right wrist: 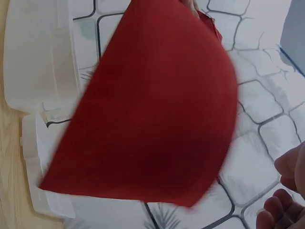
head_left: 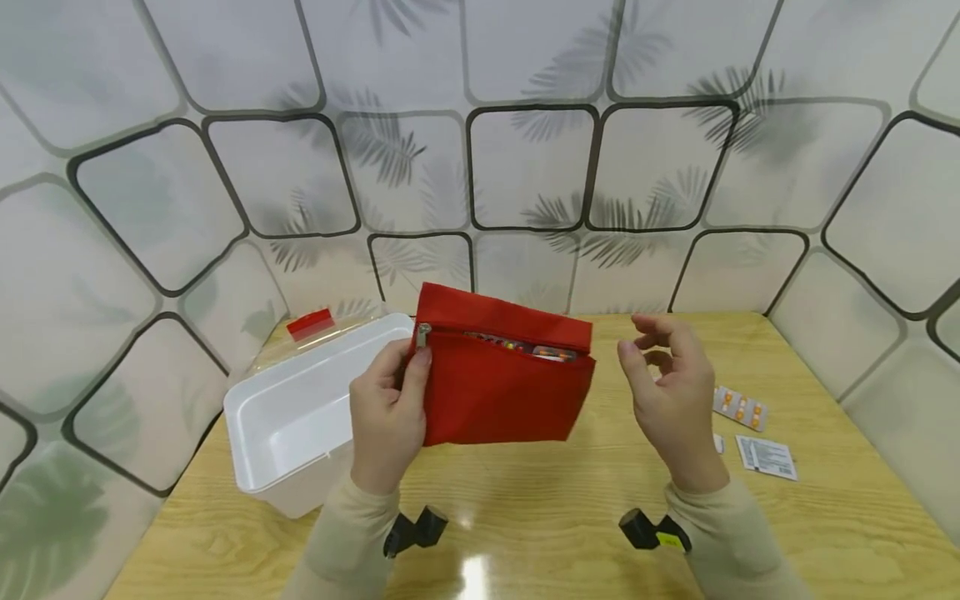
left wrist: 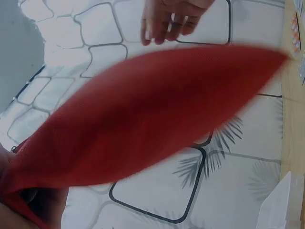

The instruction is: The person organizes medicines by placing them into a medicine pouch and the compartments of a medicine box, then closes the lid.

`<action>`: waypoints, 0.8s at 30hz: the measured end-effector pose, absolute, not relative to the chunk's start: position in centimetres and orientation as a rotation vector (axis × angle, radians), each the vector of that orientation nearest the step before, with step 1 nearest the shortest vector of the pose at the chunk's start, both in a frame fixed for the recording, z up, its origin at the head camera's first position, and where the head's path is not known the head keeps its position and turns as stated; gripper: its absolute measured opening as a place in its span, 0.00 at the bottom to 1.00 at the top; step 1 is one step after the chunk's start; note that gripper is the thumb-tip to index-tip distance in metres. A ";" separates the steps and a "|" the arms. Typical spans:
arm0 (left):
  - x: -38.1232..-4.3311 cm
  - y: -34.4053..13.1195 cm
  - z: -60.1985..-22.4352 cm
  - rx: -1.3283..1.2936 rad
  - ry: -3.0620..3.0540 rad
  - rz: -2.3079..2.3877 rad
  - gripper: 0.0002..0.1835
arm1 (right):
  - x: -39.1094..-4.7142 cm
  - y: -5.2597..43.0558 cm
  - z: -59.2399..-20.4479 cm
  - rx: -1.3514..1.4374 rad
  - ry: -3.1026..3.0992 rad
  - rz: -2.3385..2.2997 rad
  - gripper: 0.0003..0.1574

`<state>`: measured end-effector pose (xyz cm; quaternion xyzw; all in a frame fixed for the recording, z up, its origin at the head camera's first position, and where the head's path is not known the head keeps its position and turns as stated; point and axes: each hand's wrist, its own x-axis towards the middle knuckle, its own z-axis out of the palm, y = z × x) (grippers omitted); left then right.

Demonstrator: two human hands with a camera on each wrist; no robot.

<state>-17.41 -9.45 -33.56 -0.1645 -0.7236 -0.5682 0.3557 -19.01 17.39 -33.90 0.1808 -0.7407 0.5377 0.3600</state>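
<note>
A red zip pouch [head_left: 502,392] hangs in the air above the table, gripped at its left edge by my left hand [head_left: 390,417], thumb in front near the zip pull [head_left: 423,333]. The zip gapes along the upper part, and colourful blister packs [head_left: 517,346] show in the slit. To the right of the pouch, apart from it, my right hand [head_left: 671,400] is raised with loosely bent fingers and nothing in them. Both wrist views show the pouch blurred and bulging, its contents hidden there.
On the left stands a white plastic box [head_left: 300,425]. Behind it lies a clear bag with a red strip [head_left: 310,323]. A blister pack of orange and white pills [head_left: 740,408] and a foil sachet [head_left: 767,457] lie on the wooden table [head_left: 555,517] at right. A patterned curtain [head_left: 532,167] encloses the table.
</note>
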 end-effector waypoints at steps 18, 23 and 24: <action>-17.2 -5.6 -35.4 -0.770 -1.866 -1.201 0.05 | -15.3 12.0 -35.0 0.952 -2.019 1.554 0.11; -17.3 -5.2 -35.7 -0.872 -1.841 -1.109 0.07 | -15.6 12.0 -35.2 0.882 -2.052 1.526 0.09; -17.3 -5.1 -35.7 -0.889 -1.840 -1.086 0.07 | -15.6 12.0 -35.2 0.873 -2.058 1.523 0.09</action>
